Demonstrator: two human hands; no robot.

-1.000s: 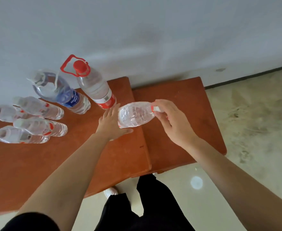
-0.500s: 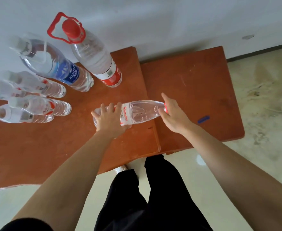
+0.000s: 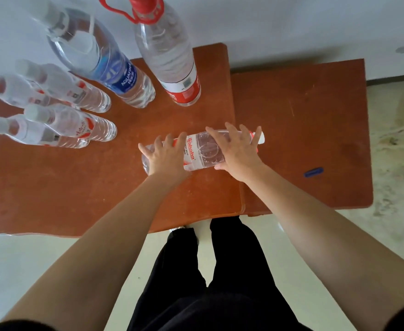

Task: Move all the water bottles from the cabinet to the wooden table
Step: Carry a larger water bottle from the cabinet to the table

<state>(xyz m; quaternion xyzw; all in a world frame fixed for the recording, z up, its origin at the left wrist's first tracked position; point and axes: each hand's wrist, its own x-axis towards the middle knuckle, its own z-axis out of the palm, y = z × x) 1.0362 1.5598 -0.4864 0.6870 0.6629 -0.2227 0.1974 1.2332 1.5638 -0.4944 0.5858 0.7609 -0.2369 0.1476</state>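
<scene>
Task bottle: I see the clear plastic water bottle w/ red-and-white label [image 3: 196,151] lying on its side on the reddish-brown wooden table [image 3: 77,187]. Its cap end points right and reaches over the seam onto the second reddish-brown tabletop [image 3: 303,111], which butts against the first.
L hand: the left hand [image 3: 166,156] is on the base end, fingers curled over the top, holding the bottle.
R hand: the right hand [image 3: 238,151] is on the shoulder/neck end, fingers spread and bent over it, thumb on the near side, also holding. The white cap [image 3: 260,138] pokes out past the fingertips.
Big bottles: the large clear bottle w/ blue label [image 3: 115,70] and the large clear bottle w/ red cap and red carry loop [image 3: 170,56] stand upright side by side at the far edge, near the wall.
Small bottles: I count four small clear bottles w/ white caps [image 3: 77,123], upright and clustered at far left, well apart from both hands.
Other: a small blue object [image 3: 313,172] lies flat on the right tabletop; can't tell what it is.
Below: black trousers [image 3: 220,271] over a pale floor.
</scene>
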